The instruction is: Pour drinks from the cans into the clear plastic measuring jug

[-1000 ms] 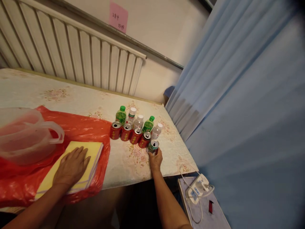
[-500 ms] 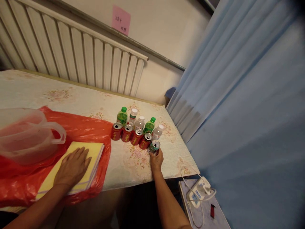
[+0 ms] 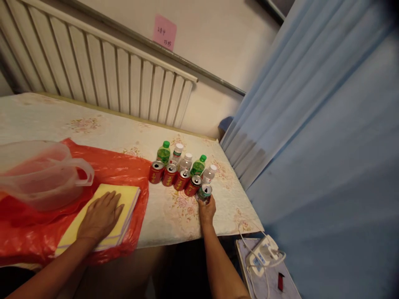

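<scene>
My left hand lies flat with fingers stretched on a folded yellow cloth, which rests on a red plastic bag. My right hand is wrapped round the lower part of a green-and-silver drink can standing upright on the flowered tablecloth. That can ends a row of several red cans, all upright with opened tops. Close behind them stand bottles with green caps and clear bottles with white caps.
A translucent plastic container with a handle sits on the red bag at the left. A white power strip with cables lies on a low stand at the lower right. A blue curtain hangs at the right, a radiator behind the table.
The camera view has shifted slightly, so everything appears a little further right. Both hands keep their places on the cloth and at the can.
</scene>
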### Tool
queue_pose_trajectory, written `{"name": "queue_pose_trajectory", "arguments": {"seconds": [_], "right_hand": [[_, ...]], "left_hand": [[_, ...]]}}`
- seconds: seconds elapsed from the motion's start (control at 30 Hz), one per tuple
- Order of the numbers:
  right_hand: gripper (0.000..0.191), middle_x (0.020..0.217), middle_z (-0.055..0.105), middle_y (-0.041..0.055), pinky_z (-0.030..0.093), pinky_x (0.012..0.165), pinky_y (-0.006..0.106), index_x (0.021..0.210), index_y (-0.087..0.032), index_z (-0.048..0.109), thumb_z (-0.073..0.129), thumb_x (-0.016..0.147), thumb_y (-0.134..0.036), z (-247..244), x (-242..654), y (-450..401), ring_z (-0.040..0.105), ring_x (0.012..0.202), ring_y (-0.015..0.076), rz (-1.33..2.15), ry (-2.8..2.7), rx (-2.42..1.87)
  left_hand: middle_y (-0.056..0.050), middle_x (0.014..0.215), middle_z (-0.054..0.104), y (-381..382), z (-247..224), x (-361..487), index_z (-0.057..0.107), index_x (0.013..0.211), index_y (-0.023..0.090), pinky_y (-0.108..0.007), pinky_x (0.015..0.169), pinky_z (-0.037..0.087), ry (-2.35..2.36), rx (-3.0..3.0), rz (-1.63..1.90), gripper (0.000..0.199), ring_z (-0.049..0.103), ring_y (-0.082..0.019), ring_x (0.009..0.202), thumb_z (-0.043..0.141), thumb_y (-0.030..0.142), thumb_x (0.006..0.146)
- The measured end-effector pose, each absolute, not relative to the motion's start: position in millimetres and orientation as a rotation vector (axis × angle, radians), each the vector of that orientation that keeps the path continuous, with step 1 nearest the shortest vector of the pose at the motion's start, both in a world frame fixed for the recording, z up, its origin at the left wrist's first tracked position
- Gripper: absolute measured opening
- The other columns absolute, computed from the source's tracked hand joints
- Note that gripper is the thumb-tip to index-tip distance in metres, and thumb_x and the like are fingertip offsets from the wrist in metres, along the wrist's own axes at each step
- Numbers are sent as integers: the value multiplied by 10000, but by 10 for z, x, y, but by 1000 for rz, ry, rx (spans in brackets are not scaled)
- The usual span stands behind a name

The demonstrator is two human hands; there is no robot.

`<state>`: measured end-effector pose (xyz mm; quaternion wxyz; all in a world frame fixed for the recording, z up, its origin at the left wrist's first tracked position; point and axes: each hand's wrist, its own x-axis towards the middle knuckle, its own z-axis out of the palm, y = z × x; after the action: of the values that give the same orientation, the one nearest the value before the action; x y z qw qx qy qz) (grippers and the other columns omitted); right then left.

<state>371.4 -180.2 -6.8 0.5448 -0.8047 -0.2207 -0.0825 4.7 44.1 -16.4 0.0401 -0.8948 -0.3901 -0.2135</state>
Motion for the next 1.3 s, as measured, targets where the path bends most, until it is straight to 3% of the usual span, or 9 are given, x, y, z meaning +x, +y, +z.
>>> {"name": "queue_pose_trajectory", "arguments": {"seconds": [0.17,0.27,0.4,0.63,0.87,1.03,1.3], "right_hand": [[612,1084,678,195,502,830,368,1299,-49,556,525,829,-439,-96,3313,-1873,645,913,265,-202,-376,-1880],[543,905,674,104,504,769,338,1246,-71,601,514,836,-417,-113,2886,-1811,635,786,233,-123,-440,-1851],[492,682,509,-28,463,682,299,1208,-79,644,556,805,-346,-12,2330,-1566,521,639,188,44,-681,-1805],[730,655,425,-71,397,621,251,1515,-98,411,472,789,-151,222,1836,-1120,470,600,160,231,-1040,-1741],[827,646,544,-24,409,620,281,1582,-38,254,444,778,-76,85,1818,-950,551,602,202,204,-1228,-2002],[824,708,659,33,451,657,300,1599,-44,208,458,816,-93,28,1824,-915,639,665,234,141,-1201,-2107],[818,669,650,17,463,646,299,1595,-31,220,456,814,-94,55,1816,-940,640,640,229,134,-1222,-2080]], "left_hand": [[-208,1405,598,398,-141,25,627,1277,84,-510,1142,355,-1245,-2772,-747,525,491,-347,1357,350,423,988],[-188,1347,628,373,-89,11,615,1258,105,-467,1137,384,-1281,-2796,-866,479,529,-316,1305,384,418,980],[-172,1199,662,304,22,15,580,1262,118,-437,1067,454,-1356,-2779,-1039,425,588,-296,1165,385,376,986],[-92,1060,702,101,185,56,280,1553,153,-324,815,520,-1618,-2911,-873,590,696,-236,940,402,266,987],[-145,1211,716,47,260,73,88,1621,175,-362,841,508,-1725,-2905,-554,707,720,-271,1011,380,220,978],[-150,1192,728,37,302,91,62,1623,176,-373,859,513,-1787,-2894,-443,756,726,-276,998,416,217,956],[-156,1205,725,35,293,90,103,1620,167,-385,850,512,-1757,-2889,-438,712,723,-284,1009,381,220,966]]}}
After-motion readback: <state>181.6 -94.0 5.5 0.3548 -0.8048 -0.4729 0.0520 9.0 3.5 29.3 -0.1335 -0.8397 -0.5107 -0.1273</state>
